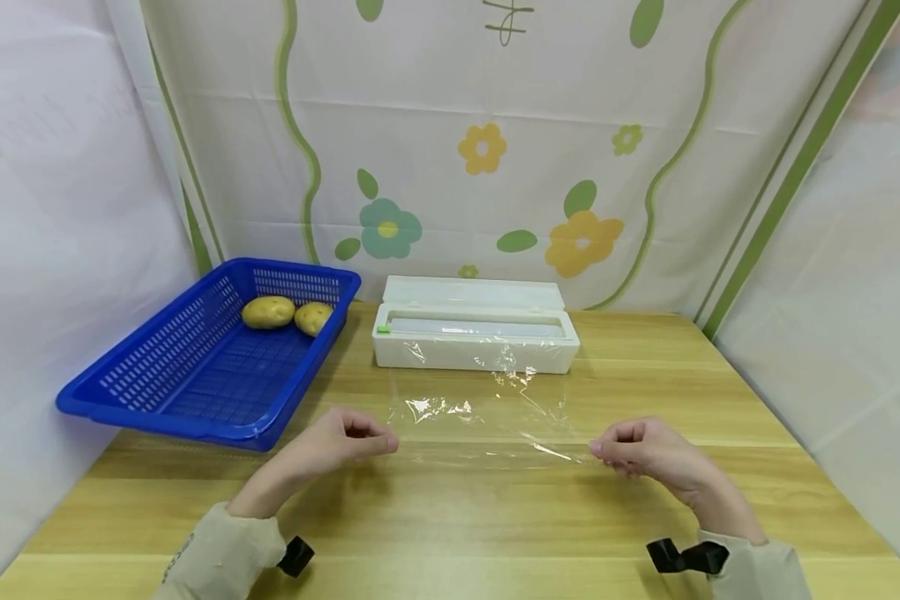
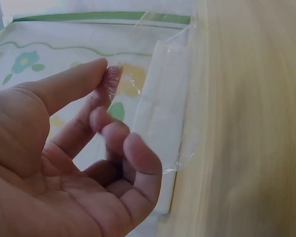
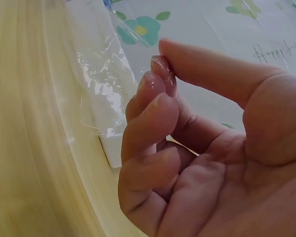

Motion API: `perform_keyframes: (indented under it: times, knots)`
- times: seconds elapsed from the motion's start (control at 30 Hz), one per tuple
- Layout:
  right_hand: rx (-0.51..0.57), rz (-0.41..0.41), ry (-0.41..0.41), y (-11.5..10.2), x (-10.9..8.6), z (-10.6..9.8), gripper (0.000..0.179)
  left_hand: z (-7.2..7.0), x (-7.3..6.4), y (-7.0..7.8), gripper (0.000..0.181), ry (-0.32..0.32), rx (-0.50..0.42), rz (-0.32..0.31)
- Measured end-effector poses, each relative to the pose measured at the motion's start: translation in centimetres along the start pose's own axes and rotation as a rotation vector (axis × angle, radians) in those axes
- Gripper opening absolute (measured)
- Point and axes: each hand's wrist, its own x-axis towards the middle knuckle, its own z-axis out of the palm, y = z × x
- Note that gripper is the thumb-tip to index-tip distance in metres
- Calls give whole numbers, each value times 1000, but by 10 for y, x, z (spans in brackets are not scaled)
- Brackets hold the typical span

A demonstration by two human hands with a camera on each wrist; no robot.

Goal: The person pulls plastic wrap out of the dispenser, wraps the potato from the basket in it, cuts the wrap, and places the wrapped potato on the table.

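A sheet of clear cling film point(image 1: 465, 417) stretches between the two hands, its far part reaching back to a white dispenser box point(image 1: 476, 354). The left hand point(image 1: 345, 437) pinches the film's near left corner between thumb and forefinger. Its other fingers are curled loosely, as the left wrist view shows. At the near right corner, the right hand point(image 1: 648, 454) pinches the film the same way. The box lies lengthwise beyond the hands, with its lid point(image 1: 472, 292) raised and a pale roll inside. A small green piece point(image 1: 383, 330) sits at the box's left end.
To the left stands a blue plastic basket point(image 1: 161, 421) with slotted walls. Inside it, at the back, lie two potatoes, one point(image 1: 268, 312) beside the other point(image 1: 313, 318). Flower-printed cloth point(image 1: 435, 150) hangs behind the wooden table point(image 1: 457, 533), and white sheets close off both sides.
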Motion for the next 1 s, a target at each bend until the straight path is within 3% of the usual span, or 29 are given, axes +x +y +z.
perform_keyframes:
  times: [0.27,0.57,0.8,1.0]
  knots:
    - [-15,13,11,2,1,2,37,1,1,-1,18,94,8,-71]
    - [-102,10,21,2,0,3,31,1,3,-7,19,70,15,-67]
    - [-113,29,-14,2,0,4,37,2,4,-9,26,5,56,-78]
    - [-116,28,-14,1,0,4,40,4,2,-6,16,2,13,-94]
